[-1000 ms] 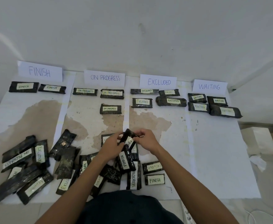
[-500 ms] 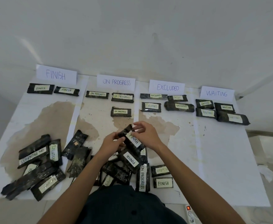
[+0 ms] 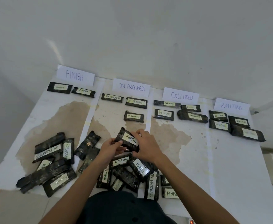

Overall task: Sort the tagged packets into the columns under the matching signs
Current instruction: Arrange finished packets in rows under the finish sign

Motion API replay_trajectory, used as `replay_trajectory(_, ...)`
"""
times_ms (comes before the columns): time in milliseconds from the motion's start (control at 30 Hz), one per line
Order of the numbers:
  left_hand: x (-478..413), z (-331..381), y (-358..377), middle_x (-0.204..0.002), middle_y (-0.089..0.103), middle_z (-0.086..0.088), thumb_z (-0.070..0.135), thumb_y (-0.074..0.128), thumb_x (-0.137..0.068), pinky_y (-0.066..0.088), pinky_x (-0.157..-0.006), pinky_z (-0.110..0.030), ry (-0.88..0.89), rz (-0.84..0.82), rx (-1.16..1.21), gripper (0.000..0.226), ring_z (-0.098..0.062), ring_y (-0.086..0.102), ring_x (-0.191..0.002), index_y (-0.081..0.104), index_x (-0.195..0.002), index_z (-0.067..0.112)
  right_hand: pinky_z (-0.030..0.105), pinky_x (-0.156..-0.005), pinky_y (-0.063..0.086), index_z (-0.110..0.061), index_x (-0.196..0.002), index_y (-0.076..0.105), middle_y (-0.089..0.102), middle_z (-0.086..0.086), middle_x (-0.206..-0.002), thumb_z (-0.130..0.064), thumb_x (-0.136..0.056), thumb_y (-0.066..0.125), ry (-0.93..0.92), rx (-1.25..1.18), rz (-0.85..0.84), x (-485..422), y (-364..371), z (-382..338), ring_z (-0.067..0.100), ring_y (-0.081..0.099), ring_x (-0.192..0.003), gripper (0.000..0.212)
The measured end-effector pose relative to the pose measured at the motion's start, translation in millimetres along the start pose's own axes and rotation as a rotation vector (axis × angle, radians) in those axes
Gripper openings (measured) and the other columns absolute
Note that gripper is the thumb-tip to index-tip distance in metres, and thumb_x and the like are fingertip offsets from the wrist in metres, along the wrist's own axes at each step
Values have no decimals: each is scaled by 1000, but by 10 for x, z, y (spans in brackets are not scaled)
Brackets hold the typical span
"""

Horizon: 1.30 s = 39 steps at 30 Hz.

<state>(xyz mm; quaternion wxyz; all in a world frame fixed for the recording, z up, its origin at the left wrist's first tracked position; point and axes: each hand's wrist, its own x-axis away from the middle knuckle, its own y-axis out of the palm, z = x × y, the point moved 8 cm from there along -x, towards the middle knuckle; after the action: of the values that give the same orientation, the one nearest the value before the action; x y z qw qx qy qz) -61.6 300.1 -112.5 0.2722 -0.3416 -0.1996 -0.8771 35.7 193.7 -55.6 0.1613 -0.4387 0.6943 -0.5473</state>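
Both hands hold one black packet tagged FINISH point(image 3: 128, 138) above the near pile, its label facing up. My left hand point(image 3: 110, 148) grips its lower left edge and my right hand point(image 3: 146, 147) its right end. Four paper signs stand along the wall: FINISH point(image 3: 75, 75), ON PROGRESS point(image 3: 131, 87), EXCLUDED point(image 3: 181, 95), WAITING point(image 3: 231, 106). Two packets lie under FINISH point(image 3: 59, 87), three under ON PROGRESS point(image 3: 133, 116), several under EXCLUDED point(image 3: 164, 113) and under WAITING point(image 3: 247, 133).
Unsorted black packets lie in a heap at the near left point(image 3: 51, 160) and another beneath my hands point(image 3: 129, 173). The white paper table cover point(image 3: 229, 159) has brown stains. The table's front edge runs close to my body; a white wall stands behind the signs.
The held packet has turned from steeply tilted to nearly flat, so its FINISH label now reads clearly. The camera view has shifted a little left and up.
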Motion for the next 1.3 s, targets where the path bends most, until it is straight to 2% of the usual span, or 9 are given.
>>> replay_trajectory(100,21,90,-167,-94,64,-12,10,56,-92,55,-66,-26,20,26,3,15,-22,67,-80,55,-106,3,39,-95,40,-20,-141,34,42,2,-129,-38,-70,69,-28,-10,26,-133,-14,-162,22,41,-112,82)
replay_trajectory(167,21,179,-331,-102,63,-10,12,60,-89,52,-72,-29,74,70,-119,28,-20,66,-85,53,-116,5,39,-94,40,-22,-140,33,42,1,-129,-38,-68,68,-42,-13,35,-239,-21,-282,22,42,-112,83)
replay_trajectory(267,61,460,-576,-119,55,-2,15,72,-76,49,-87,-32,271,139,-417,63,-16,57,-104,42,-131,17,38,-95,37,-22,-139,34,44,0,-130,-36,-66,69,-68,-29,37,-411,-38,-485,22,41,-115,82)
replay_trajectory(333,120,723,-681,-127,45,-1,15,74,-67,41,-95,-30,491,193,-738,79,-17,46,-113,36,-137,19,38,-96,36,-21,-137,35,46,-1,-130,-35,-65,69,-89,-49,47,-522,-63,-633,22,41,-116,81)
replay_trajectory(400,178,939,-712,-136,41,-5,15,75,-66,36,-101,-34,682,216,-1060,83,-24,39,-121,36,-140,15,38,-97,37,-20,-135,37,48,-1,-128,-34,-64,69,-114,-61,61,-631,-74,-780,21,43,-113,79)
replay_trajectory(567,68,1143,-891,-144,40,-8,22,75,-66,29,-108,-46,808,198,-1477,81,-33,33,-132,40,-139,12,35,-95,33,-19,-131,39,50,-3,-127,-34,-66,69,-149,-72,77,-889,-52,-1057,21,44,-111,73)
replay_trajectory(867,-461,1376,-1259,-115,57,-9,16,74,-66,48,-87,-43,781,111,-1531,61,-30,52,-104,54,-123,9,35,-93,36,-21,-127,44,50,-1,-124,-31,-69,66,-220,-125,37,-1476,139,-1327,21,45,-108,63)
replay_trajectory(1100,-1101,1646,-1675,-123,51,-10,5,70,-71,45,-94,-41,633,184,-1461,57,-28,47,-114,51,-124,10,34,-98,35,-19,-130,47,50,-1,-131,-41,-71,60,-106,-320,-2,-1976,288,-1112,19,48,-114,64)
replay_trajectory(1300,-1544,1887,-1892,-123,45,-17,-4,69,-71,51,-85,-46,568,225,-1430,62,-33,48,-110,49,-128,5,34,-104,33,-17,-130,49,51,0,-133,-34,-75,65,-81,-350,-26,-2326,469,-913,20,46,-123,60)
